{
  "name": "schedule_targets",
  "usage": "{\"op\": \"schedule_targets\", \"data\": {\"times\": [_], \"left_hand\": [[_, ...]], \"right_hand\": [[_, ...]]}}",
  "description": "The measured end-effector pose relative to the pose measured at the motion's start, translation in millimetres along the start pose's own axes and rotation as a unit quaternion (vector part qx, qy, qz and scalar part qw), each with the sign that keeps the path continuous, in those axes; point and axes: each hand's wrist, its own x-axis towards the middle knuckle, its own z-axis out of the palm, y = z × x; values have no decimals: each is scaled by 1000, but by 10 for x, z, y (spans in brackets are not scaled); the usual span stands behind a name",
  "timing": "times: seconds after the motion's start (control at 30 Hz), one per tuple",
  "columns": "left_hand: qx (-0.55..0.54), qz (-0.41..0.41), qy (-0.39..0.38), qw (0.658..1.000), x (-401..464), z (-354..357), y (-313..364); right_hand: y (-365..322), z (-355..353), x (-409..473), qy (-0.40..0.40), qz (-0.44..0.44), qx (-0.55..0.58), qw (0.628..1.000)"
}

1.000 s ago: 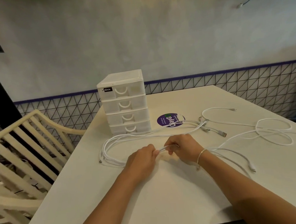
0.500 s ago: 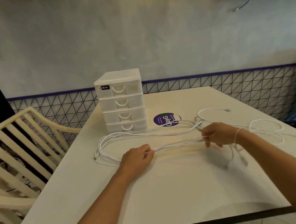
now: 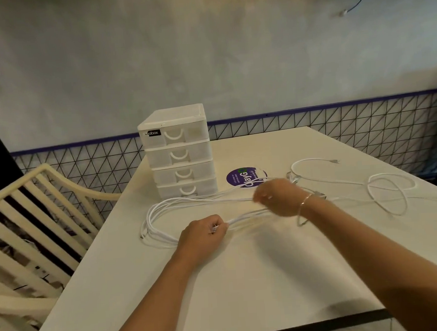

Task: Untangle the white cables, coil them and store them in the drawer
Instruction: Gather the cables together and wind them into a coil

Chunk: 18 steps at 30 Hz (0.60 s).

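White cables lie on the white table [image 3: 258, 273]. A long bundle of loops [image 3: 163, 210] stretches from the left in front of the drawer unit toward the middle. My left hand [image 3: 204, 233] pinches strands of this bundle near the table's centre. My right hand [image 3: 279, 197], blurred, holds the same strands further right, fingers curled round them. Looser cable loops [image 3: 390, 192] spread to the right, one end with a plug [image 3: 334, 161] at the back. The white drawer unit [image 3: 180, 152] has several drawers, all closed.
A round purple sticker [image 3: 241, 176] lies on the table beside the drawer unit. A cream slatted chair [image 3: 35, 219] stands at the table's left side. The table's front edge [image 3: 301, 327] runs close below my arms. A wall with a patterned strip is behind.
My right hand slid right along the strands away from my left hand, then came back a little to the left and further back. My left hand kept its pinch in place.
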Motion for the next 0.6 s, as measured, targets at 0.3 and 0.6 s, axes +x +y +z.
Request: {"op": "schedule_targets", "data": {"times": [0.3,0.6], "left_hand": [[-55,-2,-7,998,42,15,-70],[-135,3,-36,990,68,17,-104]], "right_hand": [[-311,164,130,-93,1,187,978],[-385,199,166,-118,-3,201,972]]}}
